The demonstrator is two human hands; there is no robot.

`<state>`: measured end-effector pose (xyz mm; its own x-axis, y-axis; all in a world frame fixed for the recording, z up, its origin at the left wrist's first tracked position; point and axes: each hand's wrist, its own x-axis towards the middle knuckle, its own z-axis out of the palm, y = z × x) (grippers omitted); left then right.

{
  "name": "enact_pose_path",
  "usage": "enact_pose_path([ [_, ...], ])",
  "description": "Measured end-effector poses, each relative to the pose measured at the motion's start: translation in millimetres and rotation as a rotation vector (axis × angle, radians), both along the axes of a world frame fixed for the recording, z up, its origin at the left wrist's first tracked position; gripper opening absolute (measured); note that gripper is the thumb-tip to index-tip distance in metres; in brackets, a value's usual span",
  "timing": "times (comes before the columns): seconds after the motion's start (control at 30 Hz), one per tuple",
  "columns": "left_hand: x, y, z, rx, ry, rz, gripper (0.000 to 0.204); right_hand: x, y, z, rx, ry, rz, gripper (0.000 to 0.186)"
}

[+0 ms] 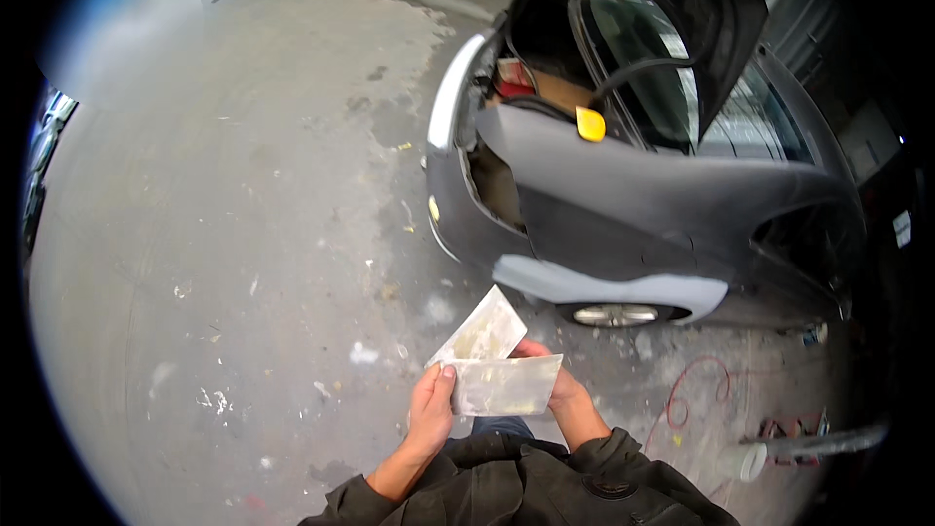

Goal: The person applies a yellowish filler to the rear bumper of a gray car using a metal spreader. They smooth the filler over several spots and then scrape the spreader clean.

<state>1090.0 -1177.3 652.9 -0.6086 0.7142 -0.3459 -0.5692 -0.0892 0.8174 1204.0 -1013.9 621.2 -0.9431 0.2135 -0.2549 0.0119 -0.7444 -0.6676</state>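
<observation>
In front of my body I hold a pale, dusty sheet of what looks like sandpaper, bent or folded so that a second panel slants up behind the front one. Whether it is one sheet or two I cannot tell. My left hand pinches its left end, the thumb lying on the front. Behind the right end, my right hand grips it, with most of its fingers hidden by the sheet. Beyond my hands stands a dark grey car with lighter grey patches along its wheel arch and its boot lid raised.
A yellow pad lies on the car's rear quarter by the boot opening. To my right a red hose curls over the stained concrete floor. Near it are a white bucket and a red rack-like thing.
</observation>
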Motion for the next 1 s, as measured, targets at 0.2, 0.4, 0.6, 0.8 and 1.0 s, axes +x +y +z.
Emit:
enact_pose_path([
  [0.2, 20, -46, -4, 0.006, 0.085, -0.354, 0.029, 34, -78, 15, -0.091, -0.29, -0.558, 0.035],
  [0.4, 43, -76, -12, -0.003, 0.171, -0.334, 0.029, 129, -109, 13, 0.001, -0.288, -1.24, 0.029],
  [0.6, 113, -70, -6, 0.088, 0.138, -0.583, 0.018, 244, -180, 58, 0.249, -0.462, -1.479, 0.02],
  [0.8, 264, -84, -2, 0.079, -0.067, -1.189, 0.018, 370, -290, 83, 0.202, -0.579, -1.643, 0.024],
  [1.0, 444, -144, 0, 0.059, -0.391, -1.664, 0.035, 505, -409, 88, 0.351, -0.828, -1.899, 0.021],
])
